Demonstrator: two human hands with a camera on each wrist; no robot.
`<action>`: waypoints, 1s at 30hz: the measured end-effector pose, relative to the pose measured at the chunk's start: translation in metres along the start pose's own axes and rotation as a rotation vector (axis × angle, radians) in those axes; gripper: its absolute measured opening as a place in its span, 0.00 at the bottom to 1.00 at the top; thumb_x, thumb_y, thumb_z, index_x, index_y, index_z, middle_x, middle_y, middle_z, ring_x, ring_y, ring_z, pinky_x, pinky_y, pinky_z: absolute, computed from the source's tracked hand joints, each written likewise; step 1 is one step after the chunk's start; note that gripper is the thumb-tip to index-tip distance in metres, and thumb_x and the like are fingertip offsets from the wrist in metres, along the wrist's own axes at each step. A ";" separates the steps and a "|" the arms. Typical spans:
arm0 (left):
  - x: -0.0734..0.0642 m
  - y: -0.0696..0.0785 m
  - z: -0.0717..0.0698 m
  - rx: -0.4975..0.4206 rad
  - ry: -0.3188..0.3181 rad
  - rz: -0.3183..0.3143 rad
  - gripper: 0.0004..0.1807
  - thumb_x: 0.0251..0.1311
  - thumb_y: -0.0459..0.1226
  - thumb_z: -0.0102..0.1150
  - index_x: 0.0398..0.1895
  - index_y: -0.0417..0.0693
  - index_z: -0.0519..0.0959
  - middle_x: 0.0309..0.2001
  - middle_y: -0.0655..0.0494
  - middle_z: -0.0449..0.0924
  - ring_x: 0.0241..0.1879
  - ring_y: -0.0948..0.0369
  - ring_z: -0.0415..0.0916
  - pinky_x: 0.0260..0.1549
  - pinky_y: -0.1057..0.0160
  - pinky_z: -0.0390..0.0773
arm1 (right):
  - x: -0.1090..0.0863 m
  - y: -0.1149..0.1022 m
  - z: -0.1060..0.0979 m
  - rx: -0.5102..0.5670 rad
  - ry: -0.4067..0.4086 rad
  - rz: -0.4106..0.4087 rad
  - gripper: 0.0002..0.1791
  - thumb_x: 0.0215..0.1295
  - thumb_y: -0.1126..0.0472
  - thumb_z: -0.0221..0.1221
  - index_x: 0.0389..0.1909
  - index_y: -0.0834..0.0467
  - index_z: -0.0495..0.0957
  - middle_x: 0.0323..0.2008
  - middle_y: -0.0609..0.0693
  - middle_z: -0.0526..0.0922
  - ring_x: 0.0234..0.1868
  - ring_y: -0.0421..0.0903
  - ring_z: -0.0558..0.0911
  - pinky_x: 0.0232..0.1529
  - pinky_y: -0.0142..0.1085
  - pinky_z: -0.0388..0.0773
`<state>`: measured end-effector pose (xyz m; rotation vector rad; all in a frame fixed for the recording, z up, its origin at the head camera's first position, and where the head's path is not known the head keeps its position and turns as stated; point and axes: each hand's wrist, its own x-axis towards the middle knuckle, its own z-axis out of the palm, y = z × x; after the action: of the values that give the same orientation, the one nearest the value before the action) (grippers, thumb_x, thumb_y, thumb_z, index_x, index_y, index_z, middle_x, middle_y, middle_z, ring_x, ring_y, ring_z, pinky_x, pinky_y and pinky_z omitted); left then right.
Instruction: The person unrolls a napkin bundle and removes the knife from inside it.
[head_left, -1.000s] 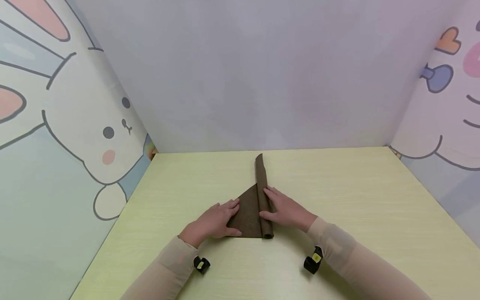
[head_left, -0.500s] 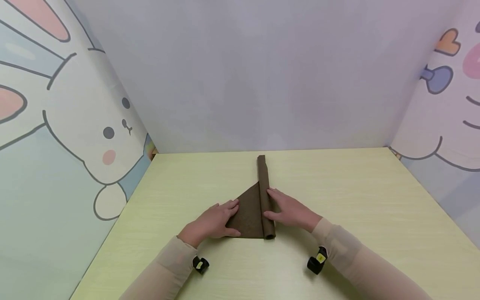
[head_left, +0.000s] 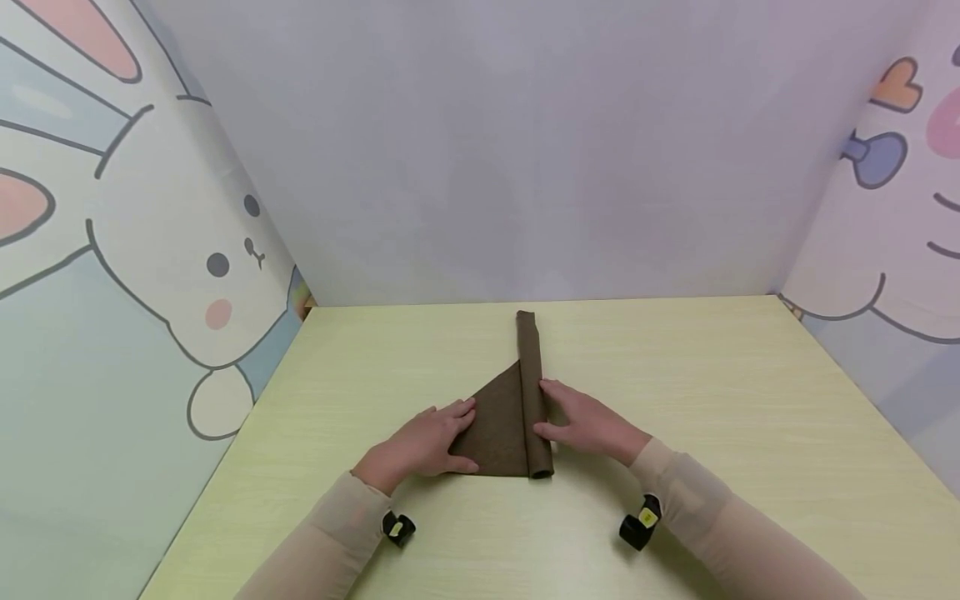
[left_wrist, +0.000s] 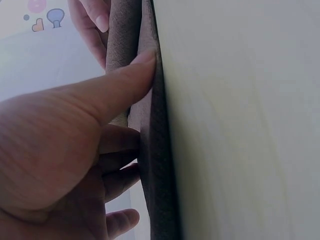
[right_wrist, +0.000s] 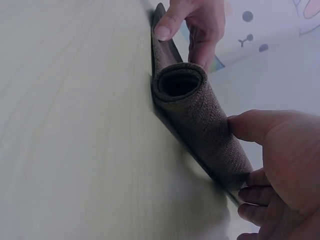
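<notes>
A dark brown cloth [head_left: 497, 429] lies on the table, its left part flat and slanting along the far edge. Its right part is wound into a narrow roll [head_left: 531, 392] that points away from me and extends past the flat part. My left hand [head_left: 426, 442] rests on the flat part's left side, thumb [left_wrist: 132, 75] near the front edge and fingers spread. Against the roll's right side, my right hand [head_left: 592, 421] sets its thumb and fingertips. In the right wrist view, the hollow near end of the roll [right_wrist: 210, 120] shows layered cloth.
The pale wood-grain table [head_left: 675, 350] extends around the cloth. A plain light backdrop [head_left: 480, 150] stands behind it, with cartoon-printed panels on the left [head_left: 157, 250] and right [head_left: 892, 250]. Each wrist carries a small black camera [head_left: 641, 523].
My right hand and the roll have shifted slightly right, and the flat part of the cloth is a little wider. The roll's far tip looks squarer. My left hand has barely moved.
</notes>
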<state>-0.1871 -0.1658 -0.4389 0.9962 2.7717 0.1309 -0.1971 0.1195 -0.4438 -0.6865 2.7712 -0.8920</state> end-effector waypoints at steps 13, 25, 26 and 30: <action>-0.002 -0.006 -0.001 0.012 -0.016 -0.015 0.47 0.52 0.61 0.56 0.68 0.42 0.57 0.70 0.52 0.48 0.67 0.56 0.48 0.60 0.49 0.55 | -0.004 0.006 -0.001 -0.021 0.014 -0.014 0.44 0.59 0.40 0.56 0.69 0.59 0.53 0.67 0.53 0.57 0.66 0.48 0.57 0.62 0.43 0.56; -0.006 -0.002 -0.006 0.019 -0.002 -0.021 0.45 0.54 0.60 0.54 0.67 0.40 0.58 0.69 0.50 0.50 0.67 0.54 0.48 0.60 0.49 0.54 | -0.002 0.003 0.002 -0.022 0.046 -0.059 0.43 0.61 0.42 0.55 0.69 0.61 0.52 0.68 0.54 0.55 0.67 0.49 0.55 0.62 0.44 0.55; -0.006 0.000 -0.006 0.022 0.004 -0.027 0.45 0.55 0.60 0.54 0.67 0.40 0.58 0.69 0.50 0.50 0.67 0.54 0.48 0.60 0.50 0.54 | -0.001 0.001 0.003 -0.027 0.054 -0.066 0.43 0.61 0.42 0.55 0.69 0.61 0.52 0.68 0.55 0.55 0.67 0.50 0.55 0.62 0.45 0.56; 0.000 0.011 -0.007 0.022 0.031 -0.055 0.45 0.56 0.60 0.52 0.67 0.38 0.57 0.69 0.48 0.50 0.67 0.53 0.48 0.60 0.52 0.56 | 0.005 -0.008 0.009 -0.080 0.081 -0.102 0.44 0.61 0.42 0.56 0.68 0.64 0.52 0.68 0.58 0.51 0.68 0.53 0.53 0.62 0.47 0.56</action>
<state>-0.1814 -0.1573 -0.4307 0.9294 2.8316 0.1086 -0.1962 0.1068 -0.4460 -0.8286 2.8799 -0.8502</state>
